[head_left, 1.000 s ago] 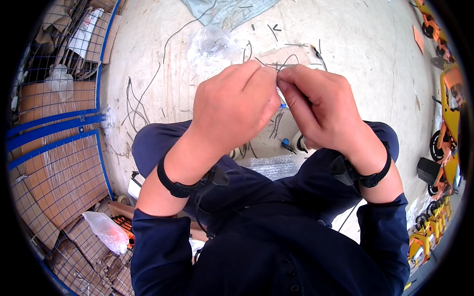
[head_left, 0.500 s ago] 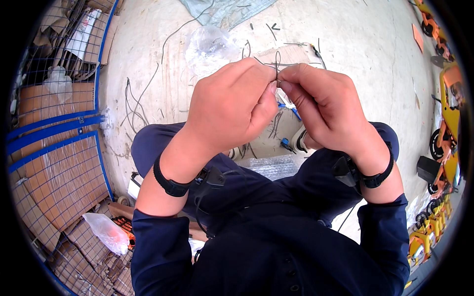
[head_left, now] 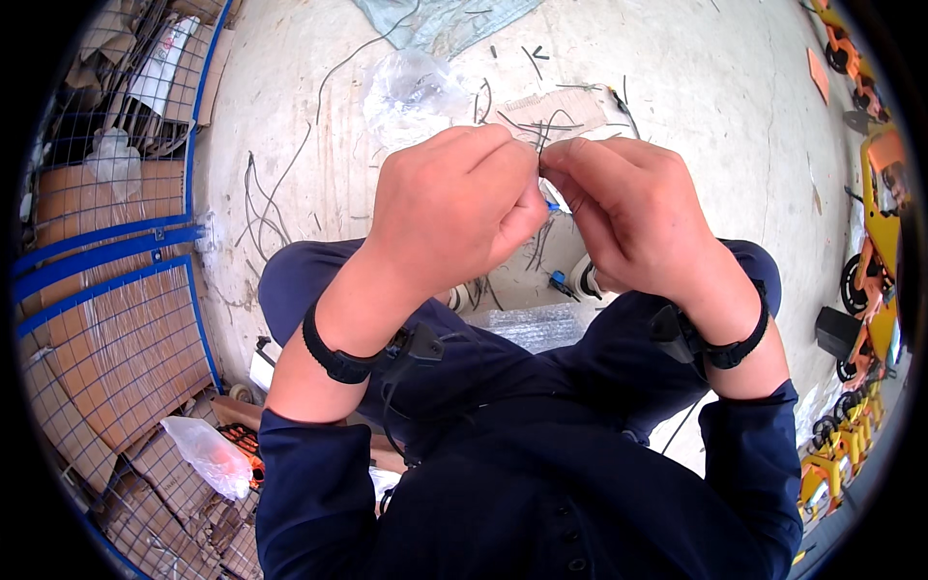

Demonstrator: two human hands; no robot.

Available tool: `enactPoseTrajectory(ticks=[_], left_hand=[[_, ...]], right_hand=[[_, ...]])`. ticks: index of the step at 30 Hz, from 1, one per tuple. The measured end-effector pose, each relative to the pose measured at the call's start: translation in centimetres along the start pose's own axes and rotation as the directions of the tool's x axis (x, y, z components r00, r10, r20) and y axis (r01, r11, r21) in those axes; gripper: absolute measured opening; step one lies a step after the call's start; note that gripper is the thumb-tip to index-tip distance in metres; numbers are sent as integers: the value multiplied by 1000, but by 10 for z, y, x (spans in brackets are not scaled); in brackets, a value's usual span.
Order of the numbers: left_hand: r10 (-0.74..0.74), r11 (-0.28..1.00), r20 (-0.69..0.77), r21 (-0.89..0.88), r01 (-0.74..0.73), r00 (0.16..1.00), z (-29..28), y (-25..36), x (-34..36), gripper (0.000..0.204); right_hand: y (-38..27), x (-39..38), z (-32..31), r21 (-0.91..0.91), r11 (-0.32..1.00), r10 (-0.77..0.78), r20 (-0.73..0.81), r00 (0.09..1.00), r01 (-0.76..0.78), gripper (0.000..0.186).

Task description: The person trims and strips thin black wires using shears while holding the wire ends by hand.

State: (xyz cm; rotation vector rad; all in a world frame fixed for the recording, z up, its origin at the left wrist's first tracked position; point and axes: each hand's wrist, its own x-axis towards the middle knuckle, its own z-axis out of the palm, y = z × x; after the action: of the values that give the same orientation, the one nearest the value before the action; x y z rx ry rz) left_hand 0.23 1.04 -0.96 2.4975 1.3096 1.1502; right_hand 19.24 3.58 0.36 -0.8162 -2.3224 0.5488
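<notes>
Two bare hands meet a little above the centre of the frame, fingertips nearly touching. The left hand (head_left: pixel 454 208) has its fingers curled in and its thumb pressed against them, pinching a thin dark wire (head_left: pixel 549 126); the exact contact is partly hidden behind the knuckles. The right hand (head_left: pixel 633 208) pinches the same wire between thumb and forefinger, its other fingers folded under. The wire rises from between the two hands and bends over in a small loop, seen against a flat piece of cardboard (head_left: pixel 575 101) on the floor (head_left: pixel 735 116). More dark wire offcuts (head_left: pixel 534 63) lie scattered across the upper middle, and longer strands (head_left: pixel 256 198) curl at the left. A clear plastic bag (head_left: pixel 411 92) rests left of the cardboard, below a grey-blue sheet (head_left: pixel 454 24) at the top edge. Something blue (head_left: pixel 553 206) shows just under the hands, mostly covered. Lower, a blue and black item (head_left: pixel 560 282) sits near a shoe (head_left: pixel 586 278), above a translucent wrap (head_left: pixel 532 327) between the legs. Black bands (head_left: pixel 333 362) circle both wrists. Blue-framed mesh (head_left: pixel 106 242) fills the left side; yellow and orange machines (head_left: pixel 878 242) line the right.
</notes>
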Motion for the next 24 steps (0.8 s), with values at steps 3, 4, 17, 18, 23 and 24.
enactPoseTrajectory(ticks=[3, 4, 17, 18, 23, 24], left_hand=[[-19, 1000, -35, -1, 19, 999, 1, 1, 1, 14], [-28, 1000, -50, -5, 28, 998, 2, 2, 2, 14], [-131, 990, -71, -57, 127, 989, 0, 2, 5, 8], [-172, 984, -53, -49, 170, 984, -2, -2, 4, 7], [-192, 950, -53, -260, 172, 980, -7, -10, 5, 3], [-190, 940, -37, -297, 171, 981, -7, -8, 4, 5]], right_hand=[[-2, 0, 1, 56, 998, 34, -3, 999, -34, 16], [-2, 1, 1, 73, 996, 46, -3, 999, -45, 15], [-5, 4, -5, 168, 981, 90, 39, 995, -95, 10], [-6, 4, -6, 189, 978, 86, 28, 996, -90, 9], [-9, 5, -9, 264, 956, 132, 3, 991, -129, 6], [-9, 5, -10, 255, 958, 133, 5, 991, -130, 6]])
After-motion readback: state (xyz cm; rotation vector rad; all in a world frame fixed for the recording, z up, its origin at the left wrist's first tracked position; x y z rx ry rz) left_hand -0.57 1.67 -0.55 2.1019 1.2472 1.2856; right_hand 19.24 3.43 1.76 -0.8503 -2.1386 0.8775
